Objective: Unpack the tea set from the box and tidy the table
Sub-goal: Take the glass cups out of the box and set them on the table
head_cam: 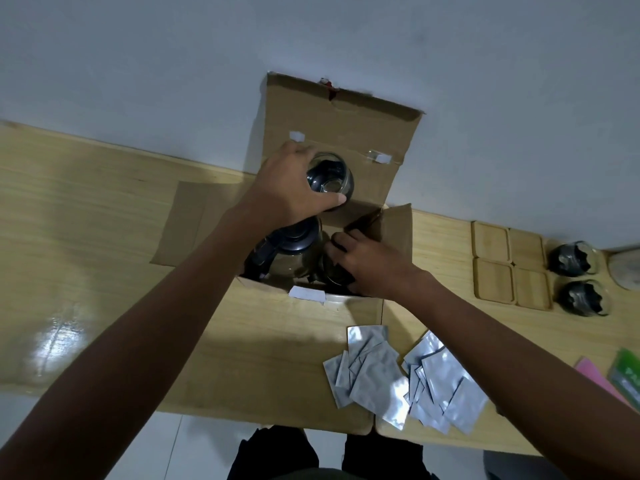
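Note:
An open cardboard box (346, 133) stands on the wooden table (86, 209), its lid flap raised against the wall. My left hand (294, 185) holds a glass cup (330, 180) with dark packing inside, lifted above the box. My right hand (367, 265) reaches down into the box's right side, fingers curled on another dark-packed cup that is mostly hidden. A glass teapot (291, 251) with a black lid and handle sits in the box under my left forearm.
Two glass cups (571, 259) with dark packing stand at the right, beside several wooden coasters (509, 265). Several silver foil sachets (398, 375) lie near the front edge. A pink and a green card (623, 372) lie at far right.

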